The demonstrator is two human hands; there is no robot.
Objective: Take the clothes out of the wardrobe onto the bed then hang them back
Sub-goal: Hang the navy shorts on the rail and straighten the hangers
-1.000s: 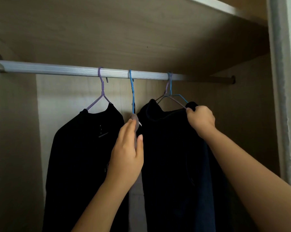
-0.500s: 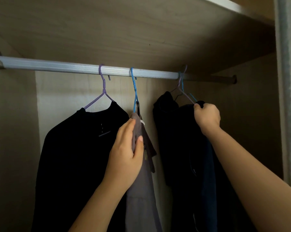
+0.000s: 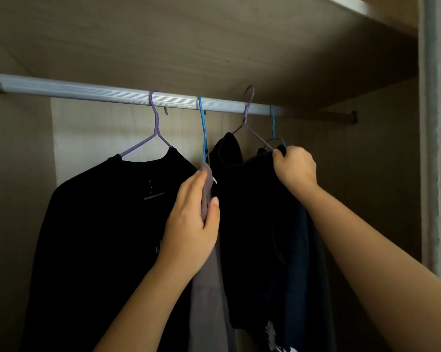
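Note:
A silver rail (image 3: 92,90) runs across the wardrobe. On it hangs a black t-shirt (image 3: 100,224) on a purple hanger (image 3: 155,128). Beside it a grey garment (image 3: 206,301) hangs on a blue hanger (image 3: 203,128), and my left hand (image 3: 191,222) pinches its shoulder. My right hand (image 3: 294,166) grips the shoulder of a black garment (image 3: 252,224) on a second purple hanger (image 3: 248,115), whose hook sits lifted above the rail. Behind it a dark blue garment (image 3: 300,262) hangs on another blue hanger (image 3: 273,123).
The wardrobe's wooden shelf (image 3: 189,34) lies close above the rail. Its side panel (image 3: 14,199) stands at the left and the door frame (image 3: 435,123) at the right. The back wall (image 3: 366,174) shows bare at the right of the clothes.
My right hand has raised the black garment's purple hanger so its hook rises off the rail, apart from the blue hanger. My left hand stays on the grey garment.

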